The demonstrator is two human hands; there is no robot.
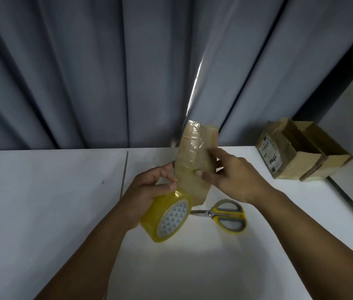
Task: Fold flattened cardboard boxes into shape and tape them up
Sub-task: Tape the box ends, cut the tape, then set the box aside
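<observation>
Small cardboard box (195, 161) held up over the table (41, 202), taping judged in progress.
Box is pinched at its right side by the right hand (236, 178), thumb & fingers clamped on the cardboard. Left hand (149, 191) fingers are wrapped round the yellow tape roll (167, 215), just below the box, w/ a strip seen running up onto the box face. Box judged light & thin-walled, easily crushed. It is glossy w/ tape, so prob. slippery, and best taken at edges/corners, not mid-panel. Loose tape is soft & sticky; roll is stiff. Scissors (225, 215) lie on the table near the roll. Other boxes (301, 152) are set at the far right.
</observation>
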